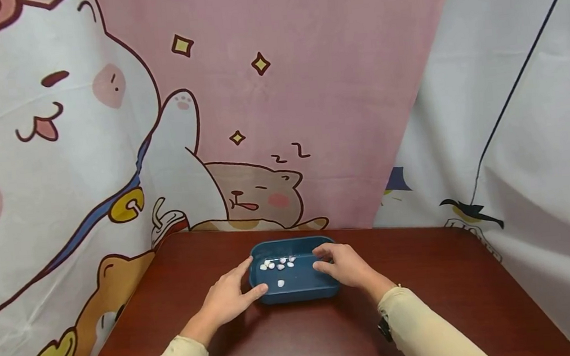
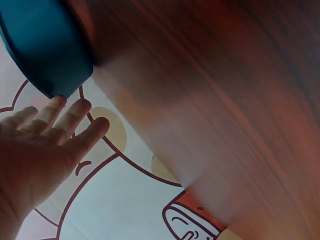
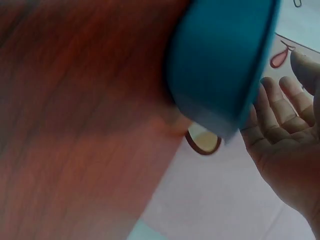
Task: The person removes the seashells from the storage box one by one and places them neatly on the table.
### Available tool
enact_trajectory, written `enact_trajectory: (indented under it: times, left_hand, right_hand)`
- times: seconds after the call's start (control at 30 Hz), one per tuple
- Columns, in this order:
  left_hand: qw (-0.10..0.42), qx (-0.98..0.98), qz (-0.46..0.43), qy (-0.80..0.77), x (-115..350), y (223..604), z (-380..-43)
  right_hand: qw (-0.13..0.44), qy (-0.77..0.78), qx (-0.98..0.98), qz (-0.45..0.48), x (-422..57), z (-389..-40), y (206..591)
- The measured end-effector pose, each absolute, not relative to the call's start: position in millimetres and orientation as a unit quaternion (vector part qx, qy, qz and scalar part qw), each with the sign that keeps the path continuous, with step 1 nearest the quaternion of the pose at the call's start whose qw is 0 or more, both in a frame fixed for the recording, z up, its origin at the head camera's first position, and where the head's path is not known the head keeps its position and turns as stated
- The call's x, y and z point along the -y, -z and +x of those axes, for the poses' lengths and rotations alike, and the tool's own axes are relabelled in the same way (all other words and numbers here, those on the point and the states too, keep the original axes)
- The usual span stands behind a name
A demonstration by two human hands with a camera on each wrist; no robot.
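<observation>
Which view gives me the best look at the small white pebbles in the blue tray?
The head view: it looks down into the blue tray, showing the white pebbles scattered on its floor. Both wrist views show only the tray's outer wall beside each hand, so no pebbles are visible there.

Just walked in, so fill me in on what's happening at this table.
A person sits at a brown table with both hands on a blue tray. The left hand rests against its left end, fingers fairly straight; the right hand is on its right rim, and its grip can't be made out. Small white pebbles lie inside the tray, most in a cluster near the far side, one apart.
</observation>
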State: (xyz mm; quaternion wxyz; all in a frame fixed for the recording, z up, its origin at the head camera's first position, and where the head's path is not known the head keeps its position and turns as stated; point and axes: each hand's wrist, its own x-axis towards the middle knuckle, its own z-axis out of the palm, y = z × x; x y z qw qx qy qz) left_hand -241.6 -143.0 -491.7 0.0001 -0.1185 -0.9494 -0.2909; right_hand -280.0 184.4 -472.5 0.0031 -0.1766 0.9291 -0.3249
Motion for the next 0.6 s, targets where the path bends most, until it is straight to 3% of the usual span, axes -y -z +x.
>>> enact_trajectory:
  times: [0.6]
  left_hand:
    - [0.000,0.945,-0.121,0.304,146,503,-242]
  right_hand:
    - [0.045,0.348,-0.919,-0.179,-141,-298,499]
